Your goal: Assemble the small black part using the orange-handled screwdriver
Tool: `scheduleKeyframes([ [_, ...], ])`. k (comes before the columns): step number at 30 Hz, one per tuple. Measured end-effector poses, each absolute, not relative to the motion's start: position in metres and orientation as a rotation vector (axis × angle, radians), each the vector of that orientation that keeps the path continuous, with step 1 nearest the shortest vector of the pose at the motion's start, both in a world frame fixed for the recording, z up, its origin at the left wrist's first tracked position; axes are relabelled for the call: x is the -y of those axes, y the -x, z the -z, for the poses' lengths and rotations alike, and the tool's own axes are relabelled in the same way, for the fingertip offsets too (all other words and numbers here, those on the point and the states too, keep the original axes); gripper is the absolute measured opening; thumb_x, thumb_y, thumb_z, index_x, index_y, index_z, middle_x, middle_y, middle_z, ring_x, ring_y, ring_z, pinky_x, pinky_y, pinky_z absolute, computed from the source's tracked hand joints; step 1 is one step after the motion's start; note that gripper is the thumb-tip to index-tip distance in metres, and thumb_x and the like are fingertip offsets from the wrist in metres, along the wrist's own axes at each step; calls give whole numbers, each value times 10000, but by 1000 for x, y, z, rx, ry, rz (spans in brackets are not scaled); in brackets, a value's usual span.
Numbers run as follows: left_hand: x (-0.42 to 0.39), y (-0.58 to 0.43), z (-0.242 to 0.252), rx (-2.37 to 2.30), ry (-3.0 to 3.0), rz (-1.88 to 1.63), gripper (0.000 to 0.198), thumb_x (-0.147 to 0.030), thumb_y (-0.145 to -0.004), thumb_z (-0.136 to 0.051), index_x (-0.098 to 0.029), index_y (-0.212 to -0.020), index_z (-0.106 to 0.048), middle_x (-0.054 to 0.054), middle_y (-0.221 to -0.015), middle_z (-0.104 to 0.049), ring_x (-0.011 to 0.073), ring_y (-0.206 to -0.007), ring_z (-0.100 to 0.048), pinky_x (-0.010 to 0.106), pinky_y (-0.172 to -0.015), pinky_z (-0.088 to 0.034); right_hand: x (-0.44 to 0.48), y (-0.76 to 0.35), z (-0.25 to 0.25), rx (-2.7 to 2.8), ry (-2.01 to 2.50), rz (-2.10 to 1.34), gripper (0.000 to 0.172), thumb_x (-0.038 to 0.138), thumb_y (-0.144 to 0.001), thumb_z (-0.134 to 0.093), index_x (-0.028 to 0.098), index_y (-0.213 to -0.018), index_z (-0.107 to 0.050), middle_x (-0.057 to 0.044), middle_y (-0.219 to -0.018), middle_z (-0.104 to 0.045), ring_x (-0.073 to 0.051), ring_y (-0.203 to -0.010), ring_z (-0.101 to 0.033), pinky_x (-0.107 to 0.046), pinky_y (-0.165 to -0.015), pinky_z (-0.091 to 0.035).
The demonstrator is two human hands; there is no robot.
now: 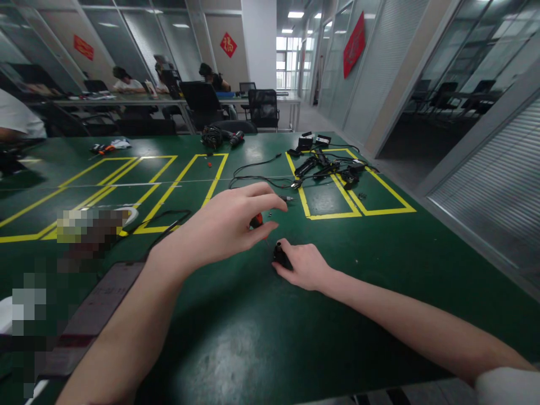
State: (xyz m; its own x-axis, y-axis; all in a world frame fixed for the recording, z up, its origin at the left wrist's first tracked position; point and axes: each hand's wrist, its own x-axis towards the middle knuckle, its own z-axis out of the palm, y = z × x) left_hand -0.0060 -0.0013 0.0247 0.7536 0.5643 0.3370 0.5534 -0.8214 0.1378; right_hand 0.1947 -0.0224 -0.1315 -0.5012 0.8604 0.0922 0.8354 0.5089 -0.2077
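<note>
My left hand (228,222) is raised over the table, thumb and index finger apart. Between them shows the red and black handle of a screwdriver (255,220), which appears to rest in the hand's other, hidden fingers. Its thin shaft slants down toward a small black part (279,256). My right hand (306,264) grips that part on the green tabletop, with thumb and fingers around it. A short round neck sticks up from the part; the rest is covered by the hand. Whether the screwdriver tip touches it, I cannot tell.
Black devices and cables (323,166) lie within yellow tape outlines at the right back. A phone-like dark slab (105,298) lies under my left forearm. Farther back are a power drill (237,138), a cable coil (212,136) and tools (103,148). People sit at desks beyond.
</note>
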Motion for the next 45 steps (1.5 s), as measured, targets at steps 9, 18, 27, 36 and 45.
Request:
scheduleKeyframes([
  [9, 5, 4, -27, -970, -2974, -529, 316, -212, -884, -575, -229, -1182, -678, 74, -1194, -649, 168, -830, -664, 277, -712, -495, 22, -195, 133, 2556, 1435, -195, 396, 460, -987, -498, 181, -1267, -471, -97, -988, -775, -286, -842, -750, -313, -630, -403],
  [18, 11, -1, -29, -932, -2982, -548, 321, -169, -835, -577, -219, -1135, -680, 69, -1081, -670, 194, -865, -662, 289, -722, -497, 22, -195, 130, 2558, 1441, -229, 381, 455, -980, -504, 187, -1249, -470, -92, -996, -777, -277, -844, -746, -306, -628, -388],
  [27, 3, -1, -24, -932, -3001, -592, 334, -223, -892, -571, -221, -1210, -674, 68, -1090, -678, 174, -820, -661, 280, -704, -493, 22, -195, 132, 2558, 1444, -196, 365, 460, -985, -500, 189, -1228, -481, -82, -978, -777, -286, -839, -751, -313, -616, -388],
  [36, 6, -1, -24, -934, -3014, -611, 392, -228, -890, -573, -245, -1273, -655, 71, -1227, -647, 156, -818, -664, 265, -711, -496, 22, -195, 133, 2558, 1441, -221, 383, 453, -982, -504, 185, -1253, -478, -98, -989, -774, -279, -843, -744, -308, -639, -402],
  [45, 6, -3, -23, -895, -3025, -590, 391, -207, -883, -566, -239, -1262, -657, 73, -1211, -652, 184, -906, -675, 282, -781, -515, 22, -196, 133, 2557, 1433, -193, 366, 451, -978, -499, 189, -1233, -473, -85, -965, -773, -284, -811, -743, -313, -610, -380],
])
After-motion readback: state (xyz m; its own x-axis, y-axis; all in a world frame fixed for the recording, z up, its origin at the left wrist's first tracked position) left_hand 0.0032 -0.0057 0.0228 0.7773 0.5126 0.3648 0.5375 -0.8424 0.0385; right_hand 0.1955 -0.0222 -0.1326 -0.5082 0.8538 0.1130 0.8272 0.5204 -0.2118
